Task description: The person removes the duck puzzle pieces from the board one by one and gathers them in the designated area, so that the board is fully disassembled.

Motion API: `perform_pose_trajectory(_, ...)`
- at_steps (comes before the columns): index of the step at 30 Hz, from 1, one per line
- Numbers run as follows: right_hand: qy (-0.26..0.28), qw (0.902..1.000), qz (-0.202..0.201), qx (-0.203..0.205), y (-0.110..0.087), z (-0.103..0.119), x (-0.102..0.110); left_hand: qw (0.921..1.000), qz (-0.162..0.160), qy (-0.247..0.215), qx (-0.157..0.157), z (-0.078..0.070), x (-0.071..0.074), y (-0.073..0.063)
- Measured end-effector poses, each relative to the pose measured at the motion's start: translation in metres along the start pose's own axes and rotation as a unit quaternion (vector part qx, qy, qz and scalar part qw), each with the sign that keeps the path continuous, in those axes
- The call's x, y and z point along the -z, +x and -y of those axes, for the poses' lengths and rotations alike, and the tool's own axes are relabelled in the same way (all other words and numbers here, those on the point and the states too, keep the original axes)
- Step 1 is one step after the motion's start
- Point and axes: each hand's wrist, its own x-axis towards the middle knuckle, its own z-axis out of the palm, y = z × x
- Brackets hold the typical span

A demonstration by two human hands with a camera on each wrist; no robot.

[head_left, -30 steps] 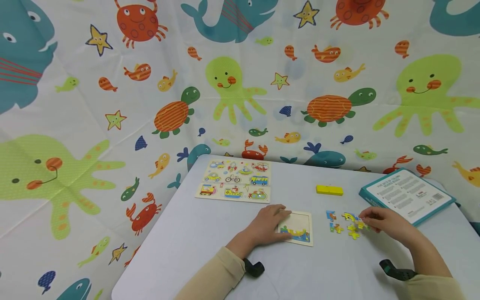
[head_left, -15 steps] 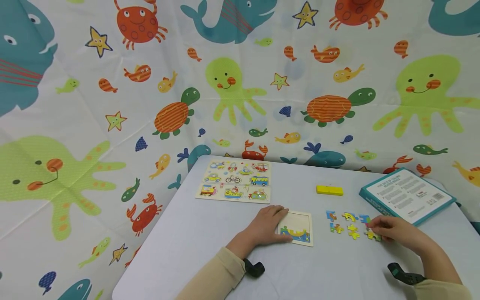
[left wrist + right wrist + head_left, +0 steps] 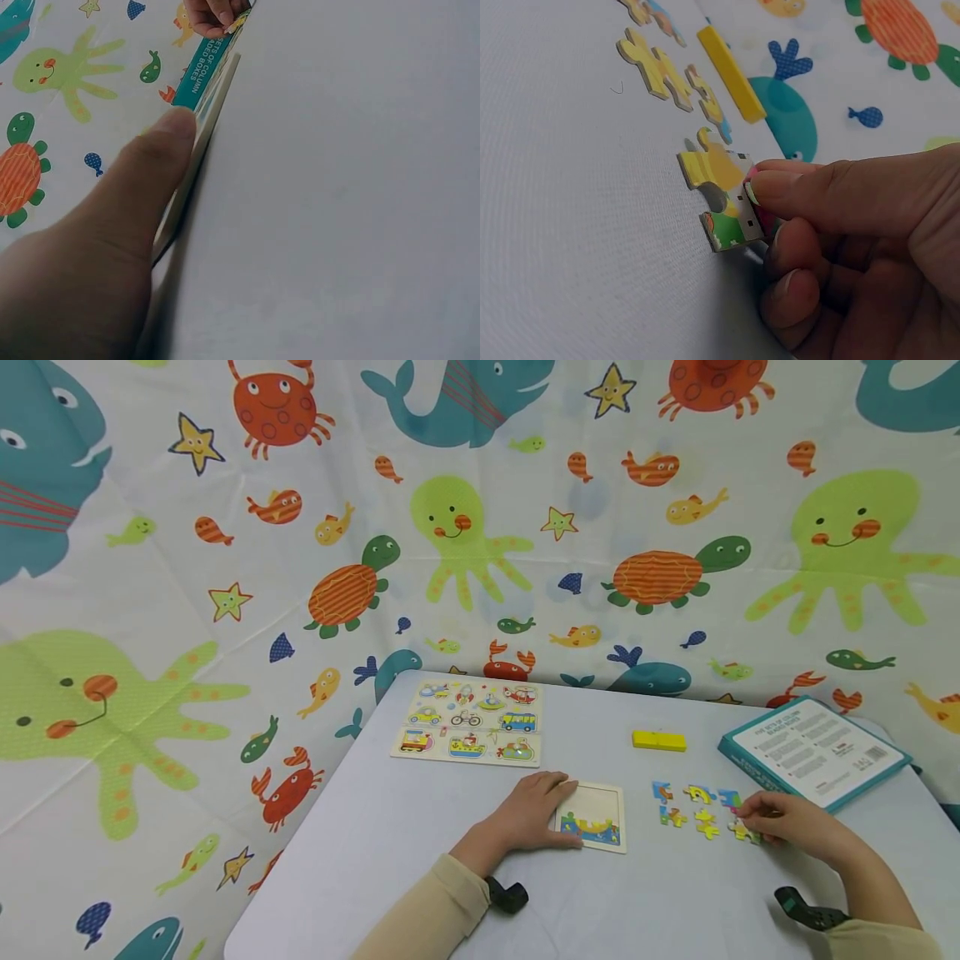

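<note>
My left hand (image 3: pixel 525 814) holds a small square wooden puzzle tray (image 3: pixel 600 797) by its left side, thumb near the lower edge and fingers at the upper corner. Joined blue and yellow pieces fill the tray's bottom; bare wood shows above them. In the left wrist view, the thumb (image 3: pixel 142 169) lies along the tray's rim. My right hand (image 3: pixel 791 822) pinches a jigsaw piece (image 3: pixel 724 176), yellow, white and green with a pink part, low over the table. Its far end is hidden by the thumb. Several loose pieces (image 3: pixel 705 824) lie just left of that hand.
A yellow block (image 3: pixel 659 741) lies behind the loose pieces. At the right back is a teal-edged box (image 3: pixel 821 752) with printed text. A wooden vehicle puzzle board (image 3: pixel 468 722) lies at the back left. A sea-animal cloth (image 3: pixel 480 635) hangs behind the white table (image 3: pixel 375 843).
My right hand has moved right and slightly nearer, uncovering a blue piece, and now has a yellow-green piece at its fingertips. Over the last half second it barely moves. The left hand stays on the tray.
</note>
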Motion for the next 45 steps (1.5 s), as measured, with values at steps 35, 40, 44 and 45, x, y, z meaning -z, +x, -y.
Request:
perform_pose_trajectory(35, -0.007, 0.9957, 0.016, 0.091, 0.034, 0.130, -0.067, 1.0000, 0.002, 0.008, -0.001, -0.001, 0.003, -0.001)
perform_pose_trajectory(40, -0.004, 0.9922, 0.033, 0.120, 0.041, 0.150, -0.087, 0.9998, -0.008, 0.017, -0.002, -0.001, 0.001, 0.000)
perform_pose_trajectory(44, -0.005, 0.9895, 0.041, 0.138, 0.046, 0.162, -0.102, 0.9999, -0.009, 0.015, -0.001, 0.000, 0.000, 0.001)
perform_pose_trajectory(45, -0.008, 0.9890, 0.041, 0.142, 0.047, 0.164, -0.105, 0.9998, -0.008, 0.015, 0.000, 0.000, 0.000, 0.001)
